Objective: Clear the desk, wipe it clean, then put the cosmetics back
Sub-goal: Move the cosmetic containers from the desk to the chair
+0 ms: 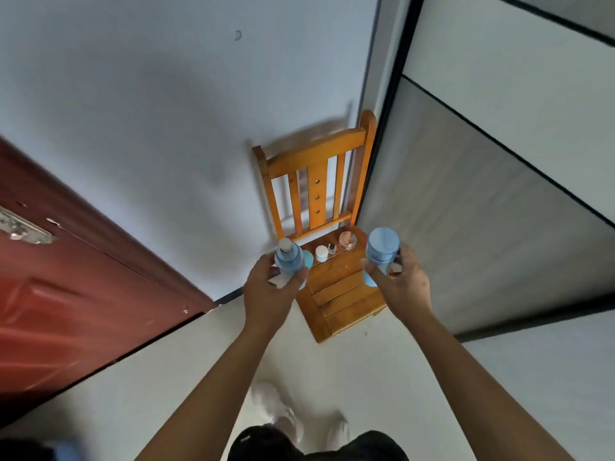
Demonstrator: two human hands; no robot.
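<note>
Left hand (268, 289) fingers wrap white-capped bottle (289, 261); right hand (401, 284) fingers wrap blue-capped bottle (382, 249)

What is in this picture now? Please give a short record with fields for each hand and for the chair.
left hand: grips pale-capped blue bottle
right hand: grips blue-capped blue bottle
furniture: wooden chair, below the hands, by the wall
back of seat: white-lidded jar, small clear bottle, pinkish jar
</note>
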